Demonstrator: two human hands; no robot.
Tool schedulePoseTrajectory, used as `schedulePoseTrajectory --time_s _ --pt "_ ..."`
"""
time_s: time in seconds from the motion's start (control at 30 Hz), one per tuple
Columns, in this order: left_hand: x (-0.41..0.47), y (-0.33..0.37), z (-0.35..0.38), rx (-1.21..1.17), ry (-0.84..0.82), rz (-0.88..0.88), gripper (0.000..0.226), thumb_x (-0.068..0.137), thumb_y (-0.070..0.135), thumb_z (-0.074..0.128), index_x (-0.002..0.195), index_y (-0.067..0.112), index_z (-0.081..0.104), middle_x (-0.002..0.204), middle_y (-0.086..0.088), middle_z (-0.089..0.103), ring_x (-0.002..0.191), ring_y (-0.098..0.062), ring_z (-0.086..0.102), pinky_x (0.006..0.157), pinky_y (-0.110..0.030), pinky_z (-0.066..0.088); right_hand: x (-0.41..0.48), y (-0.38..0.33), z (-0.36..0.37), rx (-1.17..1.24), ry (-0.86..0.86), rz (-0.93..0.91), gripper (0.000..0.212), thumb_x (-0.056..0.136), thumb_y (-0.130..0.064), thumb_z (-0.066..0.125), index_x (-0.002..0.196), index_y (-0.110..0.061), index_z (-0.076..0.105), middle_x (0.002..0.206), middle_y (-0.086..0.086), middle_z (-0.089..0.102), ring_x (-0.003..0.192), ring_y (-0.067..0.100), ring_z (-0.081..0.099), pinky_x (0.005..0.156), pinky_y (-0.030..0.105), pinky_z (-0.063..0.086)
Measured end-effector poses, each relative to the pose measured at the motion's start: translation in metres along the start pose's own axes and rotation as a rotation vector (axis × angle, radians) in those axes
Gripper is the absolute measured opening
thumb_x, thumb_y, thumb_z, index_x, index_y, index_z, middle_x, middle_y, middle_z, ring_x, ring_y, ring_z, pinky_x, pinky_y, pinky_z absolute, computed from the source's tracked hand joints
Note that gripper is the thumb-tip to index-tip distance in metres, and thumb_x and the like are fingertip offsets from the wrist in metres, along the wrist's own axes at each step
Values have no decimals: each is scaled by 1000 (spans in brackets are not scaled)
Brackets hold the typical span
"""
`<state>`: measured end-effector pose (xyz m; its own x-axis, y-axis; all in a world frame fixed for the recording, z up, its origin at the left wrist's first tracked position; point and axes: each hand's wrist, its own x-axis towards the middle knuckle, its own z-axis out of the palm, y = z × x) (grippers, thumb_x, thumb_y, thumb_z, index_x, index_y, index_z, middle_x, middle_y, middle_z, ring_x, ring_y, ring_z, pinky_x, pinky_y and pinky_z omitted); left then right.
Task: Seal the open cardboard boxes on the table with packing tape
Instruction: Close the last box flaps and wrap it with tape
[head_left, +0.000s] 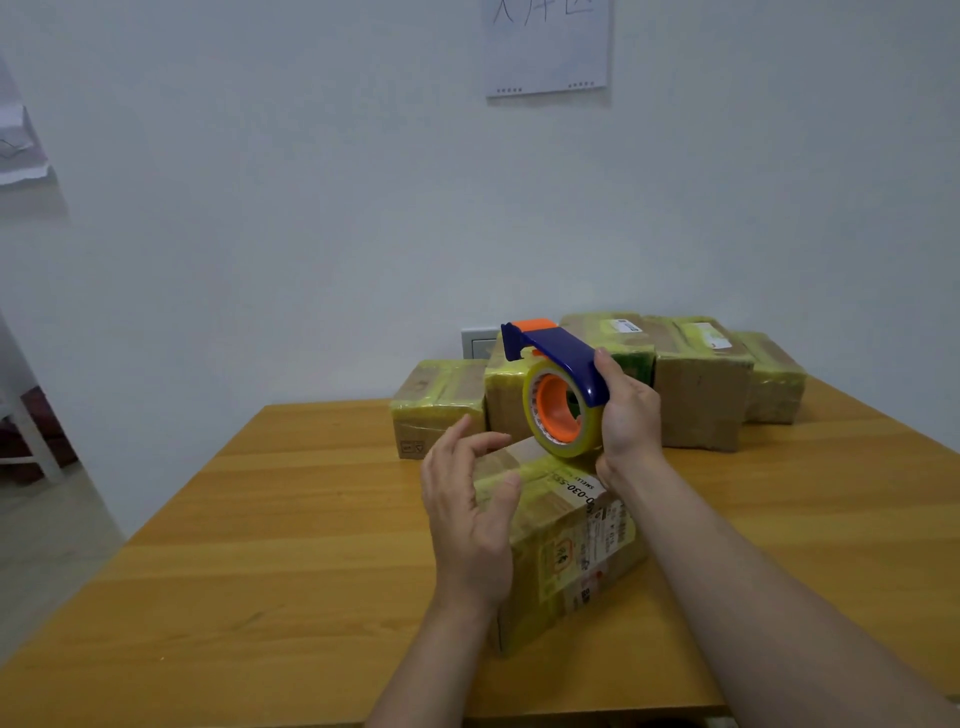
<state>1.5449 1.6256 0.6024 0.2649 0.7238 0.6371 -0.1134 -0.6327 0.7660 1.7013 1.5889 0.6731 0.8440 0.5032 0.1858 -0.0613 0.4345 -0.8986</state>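
1. Right hand (631, 415) clamps the blue tape dispenser (561, 358), roll just above the near box (571, 545).
2. Left hand (467, 514) fingers spread at loose tape strip (511, 453); can't tell if pinching.
3. Box sits on table (260, 545), taped boxes (698, 405) behind.

Left grip (467, 499) slack, right grip (631, 410) curled

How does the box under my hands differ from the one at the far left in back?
The near box sits alone at the front, turned at an angle; the back-left box stands against the other boxes. The near box has a white numbered label on top; the back-left box shows small printed symbols low on its front. Both are brown cardboard wrapped in yellowish tape.
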Motion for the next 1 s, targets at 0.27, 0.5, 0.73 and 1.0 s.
schedulePoseTrajectory --time_s 0.27,0.5,0.73,1.0 --pt "-16 -12 1 -91 7 -45 63 85 55 56 143 32 45 155 3 36 149 -15 31 118 -49 34 0 1 2 -17 -6 -7 32 100 -38 62 79 -17 75 73 -2 73 79 18 67 77 36 54" --pt "20 -4 -9 -443 47 -595 21 96 19 66 118 18 69 112 -6 72 96 -19 73 74 -30 57 1 3 1 -19 -28 -12 31 101 -38 62 82 -17 75 74 -2 74 82 18 68 77 35 54" --pt "22 -14 -6 -291 77 -464 22 98 -8 41 88 -3 61 78 -4 62 67 -8 60 54 -18 45 1 4 2 -16 -26 -16 31 101 -38 62 82 -16 75 74 -2 74 81 19 67 78 37 54" --pt "15 -25 -3 -364 77 -310 21 85 14 46 81 -2 58 69 7 60 65 -3 54 56 -17 41 0 3 2 -9 -36 -19 31 101 -36 61 81 -16 75 73 -2 74 76 15 67 74 33 54"
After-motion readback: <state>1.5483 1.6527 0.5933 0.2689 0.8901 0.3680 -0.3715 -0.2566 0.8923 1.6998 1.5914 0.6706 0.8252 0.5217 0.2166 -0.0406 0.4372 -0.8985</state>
